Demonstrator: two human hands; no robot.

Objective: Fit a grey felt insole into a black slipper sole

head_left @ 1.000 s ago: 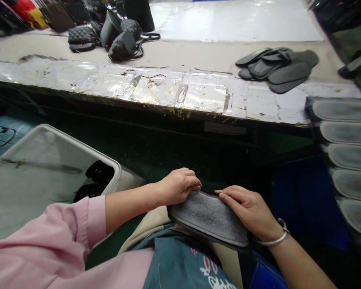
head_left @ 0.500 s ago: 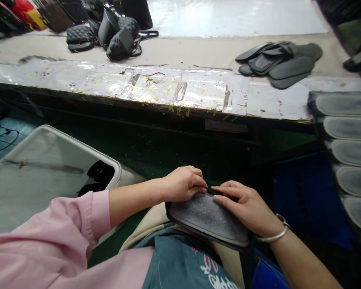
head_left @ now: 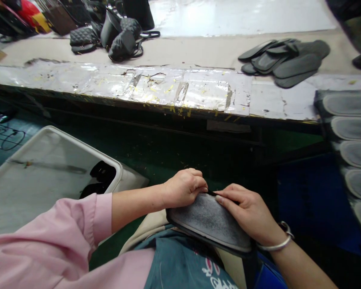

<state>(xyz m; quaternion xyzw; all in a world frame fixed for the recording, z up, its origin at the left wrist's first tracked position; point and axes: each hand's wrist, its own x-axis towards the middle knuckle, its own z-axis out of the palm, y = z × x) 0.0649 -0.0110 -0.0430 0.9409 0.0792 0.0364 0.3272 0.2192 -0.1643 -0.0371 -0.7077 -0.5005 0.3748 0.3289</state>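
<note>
My left hand (head_left: 185, 188) closed on far edge of dark grey panel (head_left: 210, 220), over my lap. My right hand (head_left: 246, 210) pinches same edge farther right, thumb along top. White bin (head_left: 132, 176) at my left, black pieces (head_left: 102, 171) in it. Ahead, worktop (head_left: 210, 54) bears black bags (head_left: 122, 44) and flat grey pieces (head_left: 297, 66). Similar panels (head_left: 353, 128) lined up at right.

Grey oblong piece (head_left: 209, 221), dark-edged, speckled face up, slanted

Glare whitens the tabletop (head_left: 198, 52) — deep shadow pools beneath
</note>
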